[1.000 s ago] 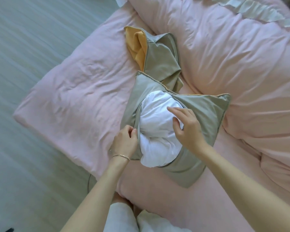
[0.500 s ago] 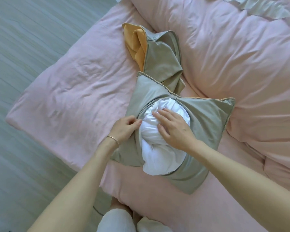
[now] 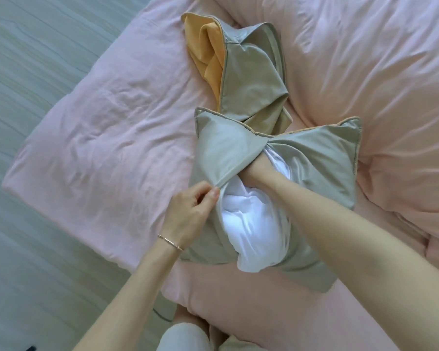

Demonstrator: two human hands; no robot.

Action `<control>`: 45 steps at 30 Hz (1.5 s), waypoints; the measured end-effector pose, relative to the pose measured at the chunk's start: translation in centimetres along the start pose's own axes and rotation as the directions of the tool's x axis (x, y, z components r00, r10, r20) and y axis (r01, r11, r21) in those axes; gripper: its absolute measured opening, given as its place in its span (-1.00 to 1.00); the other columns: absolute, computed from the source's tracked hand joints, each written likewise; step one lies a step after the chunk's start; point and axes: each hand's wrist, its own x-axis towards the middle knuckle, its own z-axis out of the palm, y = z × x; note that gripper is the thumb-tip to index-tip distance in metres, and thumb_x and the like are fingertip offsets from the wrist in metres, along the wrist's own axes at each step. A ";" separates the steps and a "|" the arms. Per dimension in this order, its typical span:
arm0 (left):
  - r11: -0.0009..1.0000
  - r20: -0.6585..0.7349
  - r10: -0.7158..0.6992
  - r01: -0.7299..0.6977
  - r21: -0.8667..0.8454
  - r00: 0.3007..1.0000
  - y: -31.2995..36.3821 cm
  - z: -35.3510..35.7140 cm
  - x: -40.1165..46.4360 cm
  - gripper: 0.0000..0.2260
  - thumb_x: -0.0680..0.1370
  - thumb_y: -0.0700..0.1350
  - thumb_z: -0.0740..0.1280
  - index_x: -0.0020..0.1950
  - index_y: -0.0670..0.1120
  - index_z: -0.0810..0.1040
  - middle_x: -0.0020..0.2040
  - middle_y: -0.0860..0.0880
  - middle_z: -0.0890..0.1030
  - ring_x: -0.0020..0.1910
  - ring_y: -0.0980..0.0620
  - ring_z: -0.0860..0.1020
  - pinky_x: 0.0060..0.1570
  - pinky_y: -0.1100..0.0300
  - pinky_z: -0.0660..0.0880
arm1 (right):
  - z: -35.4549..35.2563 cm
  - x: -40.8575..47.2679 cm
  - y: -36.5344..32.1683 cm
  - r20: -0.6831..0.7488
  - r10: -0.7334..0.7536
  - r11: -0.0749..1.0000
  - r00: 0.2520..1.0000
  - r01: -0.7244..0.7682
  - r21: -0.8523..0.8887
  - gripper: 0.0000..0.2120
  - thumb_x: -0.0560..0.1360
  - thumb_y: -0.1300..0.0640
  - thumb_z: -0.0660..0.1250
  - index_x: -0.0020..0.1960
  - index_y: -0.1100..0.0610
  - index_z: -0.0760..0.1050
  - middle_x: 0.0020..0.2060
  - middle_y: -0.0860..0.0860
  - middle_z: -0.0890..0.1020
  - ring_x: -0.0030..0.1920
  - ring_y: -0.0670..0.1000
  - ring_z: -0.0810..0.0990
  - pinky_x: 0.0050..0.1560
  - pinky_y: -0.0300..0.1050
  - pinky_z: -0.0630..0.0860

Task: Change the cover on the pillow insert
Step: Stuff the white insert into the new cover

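Knees in pale trousers [image 3: 185, 336] sit nearest me at the bottom edge, pressed against the pink bedding [image 3: 107, 138]. No writing or label shows on any of the fabric.

My left hand [image 3: 189, 214], with a thin bracelet [image 3: 170, 241] at the wrist, pinches the left lip of the sage-green satin pillow cover [image 3: 322, 158] between thumb and curled fingers, holding the opening wide. The white pillow insert [image 3: 254, 224] bulges out of that opening, its lower end spilling past the cover's near edge; the rest lies inside the cover, which rests flat on the bed directly in front of me.

My right hand [image 3: 260, 168] is pushed into the opening on top of the insert, just right of my left hand; its fingers are hidden under the green fabric, so I cannot tell whether they grasp anything.

Beyond the cover's far piped edge, touching it, lies a second crumpled cover, sage-green with a mustard-yellow inside [image 3: 241, 64].

Open bedding stretches to my left as far as the bed's edge, with grey-green floor [image 3: 36, 59] past it. A puffed pink duvet [image 3: 365, 59] rises on the right and far side.
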 end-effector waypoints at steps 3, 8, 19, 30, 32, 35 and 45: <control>0.993 -0.025 -0.115 0.115 0.009 0.993 -1.1 0.4 0.3 -0.67 0.46 0.07 0.23 -0.38 -0.13 0.35 -0.50 0.07 0.32 -0.39 0.02 0.30 -0.34 0.10 0.26 | -0.5 -2.6 0.8 -0.016 -0.216 0.968 0.976 0.212 -0.135 -0.59 0.56 0.06 0.05 0.10 0.28 0.56 0.08 0.22 0.61 0.18 0.21 0.50 0.26 -0.05 0.21; 0.972 -0.137 -0.149 0.170 0.160 0.979 -0.7 2.1 -1.1 -0.70 0.57 -0.01 0.21 -0.31 -0.11 0.38 -0.43 0.04 0.42 -0.33 -0.01 0.39 -0.32 0.10 0.27 | -0.5 -9.8 4.2 -0.164 -0.302 0.953 0.939 0.295 -0.065 -0.60 0.54 0.09 0.09 0.32 0.21 0.42 0.33 0.13 0.43 0.37 0.16 0.35 0.35 0.11 0.27; 0.892 -0.137 -0.132 0.178 0.416 0.982 0.4 2.7 -2.6 -0.71 0.56 0.11 0.19 -0.18 -0.10 0.41 -0.22 -0.06 0.57 -0.15 -0.13 0.50 -0.23 0.10 0.30 | 6.4 -17.0 3.0 -0.154 -0.622 0.748 0.768 0.525 -0.405 -0.55 0.52 0.02 0.23 0.39 0.00 0.29 0.37 0.06 0.35 0.36 0.12 0.33 0.34 0.19 0.19; 0.894 -0.168 -0.146 0.203 0.399 0.975 0.1 3.1 -4.7 -0.79 0.52 -0.04 0.23 -0.24 -0.11 0.32 -0.27 -0.13 0.58 -0.23 -0.15 0.47 -0.26 0.08 0.33 | 4.2 -13.6 1.0 -0.515 -0.429 0.873 0.742 0.193 -0.448 -0.63 0.31 0.30 0.20 0.04 0.09 0.59 -0.16 0.05 0.42 -0.20 0.08 0.43 -0.25 -0.07 0.24; 0.896 -0.177 -0.158 0.217 0.387 0.971 -0.2 3.0 -5.1 -0.73 0.52 -0.01 0.22 -0.32 -0.10 0.30 -0.31 -0.14 0.57 -0.23 -0.17 0.48 -0.23 0.07 0.38 | 4.2 -14.1 0.1 -0.551 -0.375 0.910 0.746 0.183 -0.373 -0.73 0.25 0.36 0.29 -0.13 0.14 0.61 -0.38 0.03 0.44 -0.39 0.07 0.44 -0.41 -0.10 0.32; 0.917 -0.142 -0.155 0.196 0.348 0.978 -1.3 3.1 -5.8 -0.64 0.54 0.00 0.19 -0.42 -0.08 0.24 -0.37 -0.18 0.54 -0.27 -0.20 0.54 -0.23 0.01 0.45 | 5.6 -16.2 -0.8 -0.544 -0.344 0.938 0.765 0.304 -0.165 -0.74 0.27 0.40 0.30 -0.09 0.17 0.47 -0.36 0.05 0.50 -0.36 0.09 0.48 -0.40 -0.11 0.40; 0.958 -0.053 0.180 -0.163 0.236 0.982 -0.2 3.5 -5.9 -0.66 0.45 0.16 0.03 -0.46 0.02 0.13 -0.58 -0.06 0.36 -0.50 -0.07 0.32 -0.41 0.05 0.28 | 5.8 -13.4 0.1 -0.110 -0.437 0.877 0.893 0.395 -0.275 -0.55 0.36 0.21 0.11 0.21 0.25 0.47 0.13 0.19 0.58 0.13 0.18 0.56 0.11 0.07 0.44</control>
